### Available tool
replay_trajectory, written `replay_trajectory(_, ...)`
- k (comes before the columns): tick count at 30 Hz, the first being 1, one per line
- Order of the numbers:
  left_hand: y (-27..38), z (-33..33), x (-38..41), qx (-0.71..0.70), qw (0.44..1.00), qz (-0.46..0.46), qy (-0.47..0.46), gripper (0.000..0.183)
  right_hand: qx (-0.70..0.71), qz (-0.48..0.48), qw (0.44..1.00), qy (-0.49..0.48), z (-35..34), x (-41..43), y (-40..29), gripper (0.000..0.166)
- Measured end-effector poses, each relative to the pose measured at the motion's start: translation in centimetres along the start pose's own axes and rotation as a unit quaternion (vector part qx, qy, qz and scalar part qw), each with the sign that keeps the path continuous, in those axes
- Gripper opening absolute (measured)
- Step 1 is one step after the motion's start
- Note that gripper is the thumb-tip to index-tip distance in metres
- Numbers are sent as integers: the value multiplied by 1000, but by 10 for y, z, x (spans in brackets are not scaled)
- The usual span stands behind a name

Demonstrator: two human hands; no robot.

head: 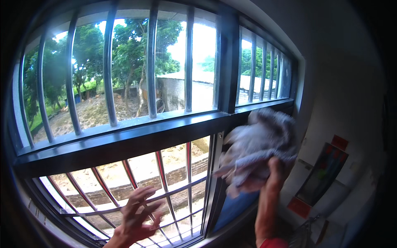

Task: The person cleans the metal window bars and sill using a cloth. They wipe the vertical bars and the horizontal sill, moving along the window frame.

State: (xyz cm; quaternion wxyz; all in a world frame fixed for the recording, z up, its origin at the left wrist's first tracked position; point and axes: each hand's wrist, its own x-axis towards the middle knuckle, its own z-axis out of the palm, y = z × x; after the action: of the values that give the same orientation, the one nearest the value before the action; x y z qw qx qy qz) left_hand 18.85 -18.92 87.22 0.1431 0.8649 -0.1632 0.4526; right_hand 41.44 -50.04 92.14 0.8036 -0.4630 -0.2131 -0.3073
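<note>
My right hand [276, 173] grips a bunched, greyish cloth [260, 145], blurred by motion, in front of the right part of the window. The cloth hides part of the dark crossbar [124, 136] of the window frame. My left hand [141, 214] is raised with fingers apart, holding nothing, before the lower window opening. Whether it touches the metal bars [161, 173] there cannot be told. Above the crossbar, upright metal bars [152, 62] stand across the upper panes.
A dark upright post [229, 62] divides the upper panes. On the shaded wall at right is a dark panel [322, 173] with red pieces [299, 207] at its ends. Outside are trees [130, 46], a dirt mound [93, 114] and a brick building [180, 90].
</note>
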Motion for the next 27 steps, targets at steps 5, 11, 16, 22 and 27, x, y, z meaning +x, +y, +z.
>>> replay_trajectory(5,-53,-37,-65,173,958,-155,169,27,-308,-248,818,-419,79,88,-38,74)
replay_trajectory(11,-73,-24,-79,156,963,-138,171,26,-467,-333,734,-365,116,82,-47,61)
replay_trajectory(16,-94,3,-95,-5,939,-171,300,41,-398,-335,691,-502,178,18,-84,71)
replay_trajectory(22,-102,7,-89,-45,889,-301,342,51,-202,-389,752,-492,231,-46,-70,68)
replay_trajectory(27,-116,-18,-102,-106,901,-359,219,36,-394,-341,730,-443,183,-19,-68,72)
